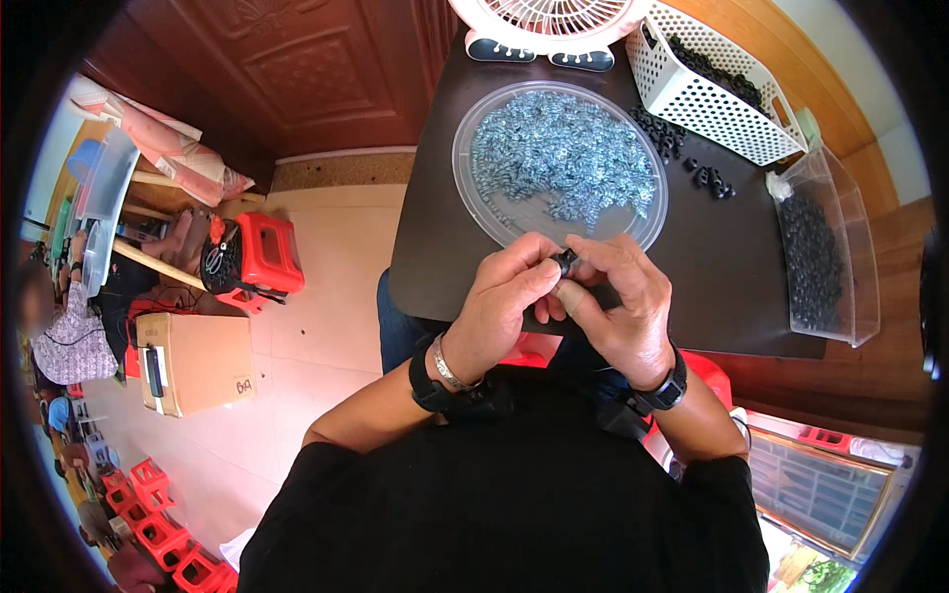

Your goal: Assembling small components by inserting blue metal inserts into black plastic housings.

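In front of my chest, over the table's near edge, my left hand (509,292) pinches a small black plastic part (565,260) between thumb and forefinger. My right hand (628,301) meets it from the other side, fingers closed at the part; whatever else they hold is hidden. Just beyond both hands lies a round clear plastic tray (514,225), heaped with small bluish, shiny coil-like pieces (563,153). Loose black parts (710,180) of a similar look are scattered to the tray's right.
A white perforated basket (717,94) and a clear bin (860,277), both with black parts, stand on the right of the dark table (712,267). A pink fan (554,25) is at the back. Leftward are a red stool (269,252), a cardboard box (203,361) and another person (74,336).
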Available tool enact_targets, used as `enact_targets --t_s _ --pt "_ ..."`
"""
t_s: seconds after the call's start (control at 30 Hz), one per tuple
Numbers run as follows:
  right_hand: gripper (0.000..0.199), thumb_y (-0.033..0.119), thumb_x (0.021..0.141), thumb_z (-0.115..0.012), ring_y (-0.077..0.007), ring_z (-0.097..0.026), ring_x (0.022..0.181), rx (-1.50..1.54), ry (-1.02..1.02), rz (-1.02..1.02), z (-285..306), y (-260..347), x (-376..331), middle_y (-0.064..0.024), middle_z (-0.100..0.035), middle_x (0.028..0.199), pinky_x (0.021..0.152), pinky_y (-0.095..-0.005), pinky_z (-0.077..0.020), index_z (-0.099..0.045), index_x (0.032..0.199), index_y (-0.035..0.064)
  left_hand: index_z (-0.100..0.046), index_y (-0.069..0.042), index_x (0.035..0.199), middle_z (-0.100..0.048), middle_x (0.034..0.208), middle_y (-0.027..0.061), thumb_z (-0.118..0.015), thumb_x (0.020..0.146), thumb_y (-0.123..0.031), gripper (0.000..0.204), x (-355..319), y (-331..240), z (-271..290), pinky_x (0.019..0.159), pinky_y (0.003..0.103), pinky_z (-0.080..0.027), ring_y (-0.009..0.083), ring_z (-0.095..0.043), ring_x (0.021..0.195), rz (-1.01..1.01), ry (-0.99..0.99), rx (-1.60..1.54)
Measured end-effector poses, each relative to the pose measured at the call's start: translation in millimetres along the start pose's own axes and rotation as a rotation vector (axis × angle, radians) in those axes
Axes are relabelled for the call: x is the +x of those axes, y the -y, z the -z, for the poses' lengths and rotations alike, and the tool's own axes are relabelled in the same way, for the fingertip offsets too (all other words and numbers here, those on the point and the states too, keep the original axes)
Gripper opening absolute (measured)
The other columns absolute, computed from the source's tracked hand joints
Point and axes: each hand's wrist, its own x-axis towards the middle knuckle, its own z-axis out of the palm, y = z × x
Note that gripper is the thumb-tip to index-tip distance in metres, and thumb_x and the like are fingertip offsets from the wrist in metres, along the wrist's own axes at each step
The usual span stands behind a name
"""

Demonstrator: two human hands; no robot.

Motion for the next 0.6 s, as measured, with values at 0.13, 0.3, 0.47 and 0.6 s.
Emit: enact_targets --t_s 0.13,0.3,0.47,0.6 --pt "0.037 0.005 0.071 -0.077 -0.0183 -0.062 0.065 -0.084 -0.03 0.044 -2.0 -0.9 0.3 -0.0076 -0.062 0.08 0.057 -0.0293 -0.0509 -0.065 0.106 0.0053 -0.054 0.001 0.104 -0.059 0.09 0.0039 -0.048 0.097 -0.026 0.029 0.6 -0.3 1.8 0.067 0.023 -0.045 0.0088 -0.054 0.074 -0.01 0.017 0.021" --pt "0.038 0.005 0.07 -0.078 -0.0195 -0.063 0.068 -0.085 -0.027 0.036 -0.8 -3.3 0.9 -0.0073 -0.062 0.083 0.059 -0.0298 -0.0516 -0.066 0.106 0.0057 -0.055 0.001 0.106 -0.059 0.091 0.0044 -0.048 0.096 -0.026 0.03 0.6 -2.9 -1.5 0.067 0.024 -0.045 0.0094 -0.055 0.076 -0.011 0.01 0.045" --pt "0.035 0.005 0.072 -0.077 -0.022 -0.064 0.078 0.014 0.002 0.027 4.5 -0.1 6.2 -0.0101 -0.064 0.091 0.068 -0.0306 -0.0523 -0.067 0.105 0.0059 -0.054 0.002 0.107 -0.059 0.09 0.0049 -0.048 0.097 -0.027 0.032 0.0 -3.6 2.9 0.069 0.024 -0.044 0.0104 -0.056 0.076 0.002 0.037 0.012" --pt "0.022 0.002 0.08 -0.07 -0.0215 -0.063 0.084 0.192 0.045 -0.066 8.2 -2.5 4.1 -0.0114 -0.065 0.095 0.074 -0.0298 -0.0508 -0.067 0.102 0.0043 -0.054 0.002 0.107 -0.06 0.088 0.0062 -0.048 0.098 -0.03 0.033 0.9 0.5 4.8 0.069 0.024 -0.044 0.0132 -0.058 0.077 -0.025 0.088 -0.018"
